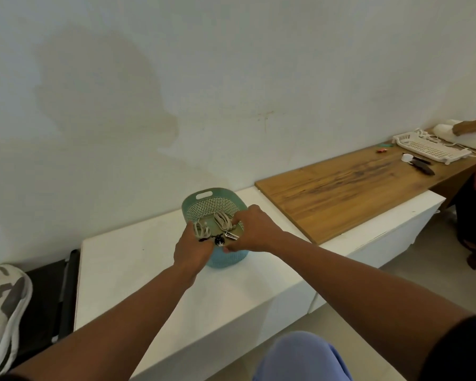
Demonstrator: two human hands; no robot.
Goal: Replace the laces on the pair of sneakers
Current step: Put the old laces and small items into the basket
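Observation:
A teal perforated basket (204,200) stands on the white table (138,273). Just above its opening, both my hands hold a flat olive board (238,231). On the board lie two bundles of beige laces (222,219), a small black item and a silver metal piece. My left hand (193,250) grips the board's left edge beside one lace bundle. My right hand (254,231) grips its right edge, thumb underneath. A grey and white sneaker (3,312) lies at the far left, off the table.
A wooden board (341,185) lies on the table to the right. Beyond it are a white perforated tray (429,149), small dark tools and another person's hand (470,126) on a white shoe. A black surface (52,298) lies under the sneaker. My knee is at the bottom.

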